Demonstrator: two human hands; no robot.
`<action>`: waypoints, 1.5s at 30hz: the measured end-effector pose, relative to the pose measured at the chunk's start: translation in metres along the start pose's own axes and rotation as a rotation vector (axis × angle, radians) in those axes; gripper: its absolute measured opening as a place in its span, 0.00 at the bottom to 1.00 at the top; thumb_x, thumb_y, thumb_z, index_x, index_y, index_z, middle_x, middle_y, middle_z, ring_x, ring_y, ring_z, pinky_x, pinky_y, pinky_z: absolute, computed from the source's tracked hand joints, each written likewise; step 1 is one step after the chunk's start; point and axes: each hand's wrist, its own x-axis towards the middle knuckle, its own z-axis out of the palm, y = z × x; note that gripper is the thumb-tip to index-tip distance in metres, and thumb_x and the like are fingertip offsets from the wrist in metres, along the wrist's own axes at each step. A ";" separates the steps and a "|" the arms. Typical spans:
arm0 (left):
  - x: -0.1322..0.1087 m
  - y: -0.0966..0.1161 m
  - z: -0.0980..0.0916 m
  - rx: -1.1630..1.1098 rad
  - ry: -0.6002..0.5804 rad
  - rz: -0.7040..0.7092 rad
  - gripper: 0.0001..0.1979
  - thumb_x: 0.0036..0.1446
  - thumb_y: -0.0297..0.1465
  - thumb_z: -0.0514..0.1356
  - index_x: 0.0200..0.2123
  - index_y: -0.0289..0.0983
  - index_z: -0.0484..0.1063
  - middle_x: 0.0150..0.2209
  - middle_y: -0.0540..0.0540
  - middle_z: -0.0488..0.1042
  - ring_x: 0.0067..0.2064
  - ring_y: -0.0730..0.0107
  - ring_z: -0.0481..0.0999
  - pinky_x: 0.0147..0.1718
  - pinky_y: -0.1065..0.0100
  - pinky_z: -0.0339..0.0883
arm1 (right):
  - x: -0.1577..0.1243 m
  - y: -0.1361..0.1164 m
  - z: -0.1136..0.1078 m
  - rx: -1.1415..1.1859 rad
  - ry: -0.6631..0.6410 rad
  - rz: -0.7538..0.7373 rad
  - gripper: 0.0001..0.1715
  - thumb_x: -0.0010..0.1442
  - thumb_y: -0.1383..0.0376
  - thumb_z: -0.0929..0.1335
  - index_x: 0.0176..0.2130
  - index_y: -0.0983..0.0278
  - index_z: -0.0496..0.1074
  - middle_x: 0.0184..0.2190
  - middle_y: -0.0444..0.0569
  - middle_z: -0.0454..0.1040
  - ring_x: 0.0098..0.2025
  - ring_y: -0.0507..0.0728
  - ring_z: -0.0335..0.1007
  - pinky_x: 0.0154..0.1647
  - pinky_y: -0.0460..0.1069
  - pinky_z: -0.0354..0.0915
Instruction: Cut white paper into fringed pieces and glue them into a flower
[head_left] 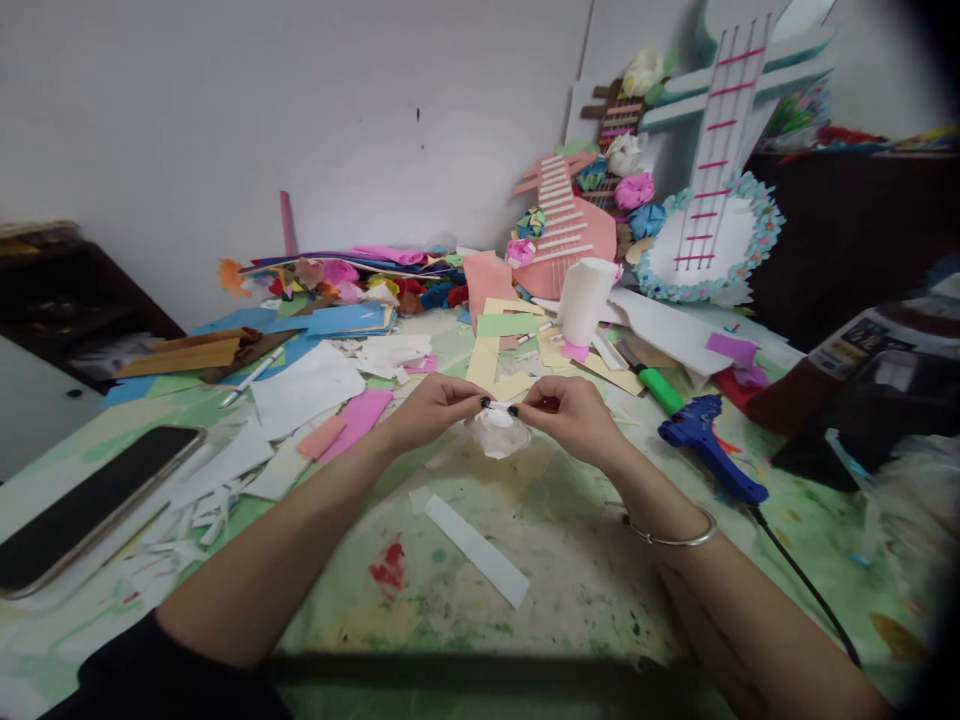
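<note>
Both hands meet over the middle of the table, pinching a small white paper flower (496, 432) between them. My left hand (442, 405) grips its upper left edge with thumb and fingertips. On the opposite edge, my right hand (566, 412) holds it in the same kind of pinch; a silver bangle circles that wrist. The flower looks crumpled and rounded, hanging just below the fingertips. Nearer to me, a white paper strip (478, 550) lies flat on the stained tabletop.
A blue glue gun (709, 445) with a black cord and a green-handled knife (660, 388) lie at right. A smartphone (90, 510) rests at left among paper scraps. Behind stand a white paper roll (587, 303), a pink paper guitar (577, 240) and a white one (712, 225).
</note>
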 end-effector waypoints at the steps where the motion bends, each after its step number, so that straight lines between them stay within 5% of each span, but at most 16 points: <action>1: 0.000 0.000 0.000 0.009 -0.003 0.006 0.15 0.55 0.36 0.57 0.36 0.31 0.79 0.32 0.43 0.79 0.32 0.69 0.74 0.31 0.71 0.64 | 0.000 0.000 0.000 0.003 -0.001 -0.001 0.10 0.50 0.61 0.70 0.24 0.65 0.74 0.21 0.46 0.71 0.24 0.51 0.61 0.24 0.45 0.51; 9: 0.001 -0.003 0.002 -0.196 0.037 -0.032 0.15 0.54 0.39 0.60 0.33 0.33 0.79 0.31 0.43 0.77 0.31 0.70 0.72 0.30 0.72 0.63 | 0.001 0.002 -0.001 0.099 -0.012 -0.008 0.12 0.51 0.59 0.69 0.24 0.65 0.73 0.20 0.45 0.70 0.24 0.50 0.60 0.24 0.45 0.52; 15: -0.001 -0.001 0.009 -0.396 -0.138 0.023 0.26 0.41 0.30 0.69 0.47 0.34 0.73 0.40 0.42 0.75 0.39 0.66 0.73 0.35 0.72 0.64 | 0.003 0.005 0.000 0.172 0.001 0.023 0.15 0.52 0.57 0.68 0.23 0.66 0.73 0.19 0.45 0.68 0.23 0.50 0.58 0.23 0.46 0.51; 24: 0.002 -0.003 0.025 -0.241 0.191 0.017 0.09 0.45 0.30 0.64 0.32 0.32 0.75 0.30 0.49 0.74 0.32 0.73 0.70 0.31 0.74 0.62 | 0.002 -0.001 0.002 0.339 -0.008 0.093 0.15 0.50 0.57 0.68 0.23 0.66 0.71 0.19 0.43 0.65 0.24 0.49 0.55 0.24 0.46 0.51; 45: -0.001 -0.004 0.037 -0.487 0.301 0.012 0.07 0.45 0.30 0.65 0.27 0.33 0.71 0.23 0.53 0.67 0.24 0.78 0.63 0.24 0.75 0.55 | -0.005 -0.017 0.010 0.587 0.064 0.173 0.13 0.46 0.58 0.70 0.21 0.65 0.69 0.18 0.41 0.62 0.23 0.49 0.53 0.24 0.47 0.49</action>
